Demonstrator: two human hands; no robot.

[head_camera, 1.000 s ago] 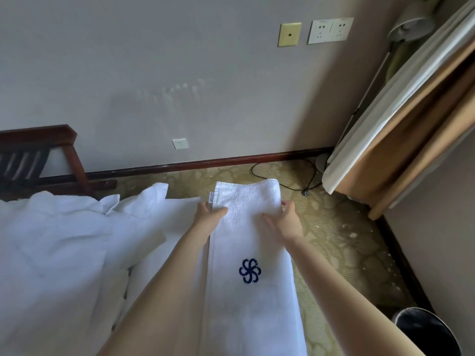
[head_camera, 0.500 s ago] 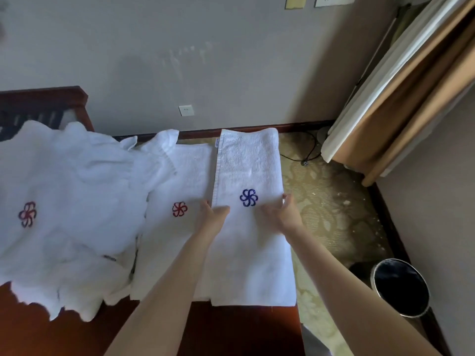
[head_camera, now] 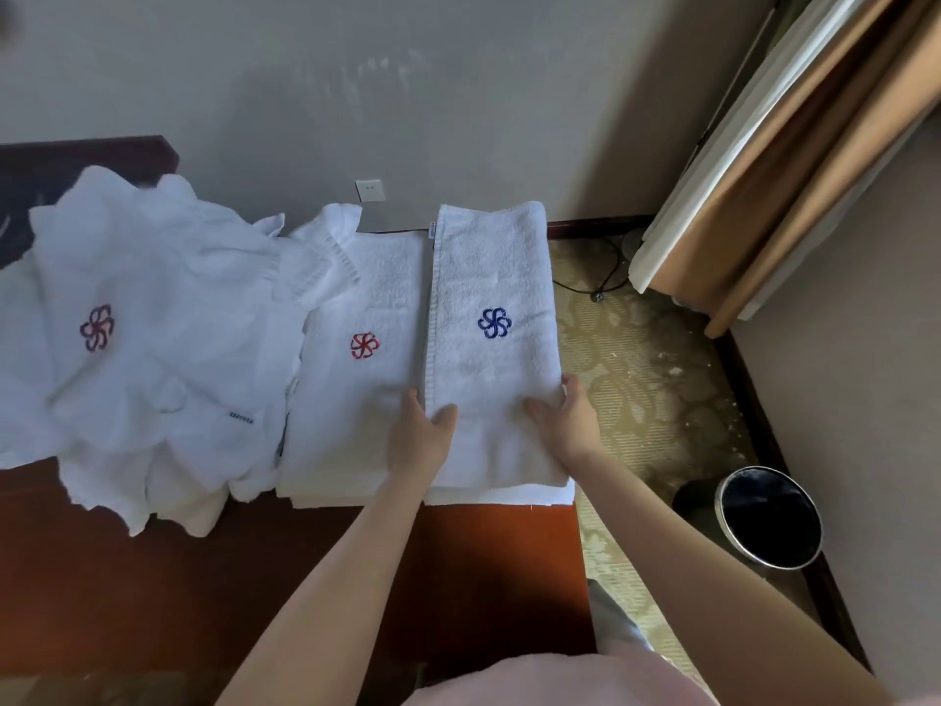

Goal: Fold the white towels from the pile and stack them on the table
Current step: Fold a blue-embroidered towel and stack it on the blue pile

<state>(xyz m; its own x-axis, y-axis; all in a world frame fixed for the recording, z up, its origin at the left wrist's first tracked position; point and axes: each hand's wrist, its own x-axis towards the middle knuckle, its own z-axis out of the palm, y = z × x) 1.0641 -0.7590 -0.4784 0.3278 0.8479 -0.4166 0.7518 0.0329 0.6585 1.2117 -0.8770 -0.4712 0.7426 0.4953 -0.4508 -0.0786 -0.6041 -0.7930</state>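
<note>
A folded white towel with a blue flower logo (head_camera: 491,359) lies lengthwise on the right end of the dark red table (head_camera: 356,578), on top of another white layer. My left hand (head_camera: 420,433) holds its left edge, thumb on top. On the opposite edge my right hand (head_camera: 568,420) does the same, its fingers curled over the side. Beside it lies a folded stack topped by a red-logo towel (head_camera: 356,359). A loose pile of white towels (head_camera: 142,323) covers the table's left part.
The table's right edge drops to patterned carpet (head_camera: 636,389). A round black bin (head_camera: 769,517) stands on the floor at the right. Curtains (head_camera: 794,160) hang at the far right, with a black cable (head_camera: 601,287) below them. The wall is close behind the towels.
Both hands have slid along the blue-logo towel from its far end toward me, to its near half. The view has tilted down, showing the table and pile.
</note>
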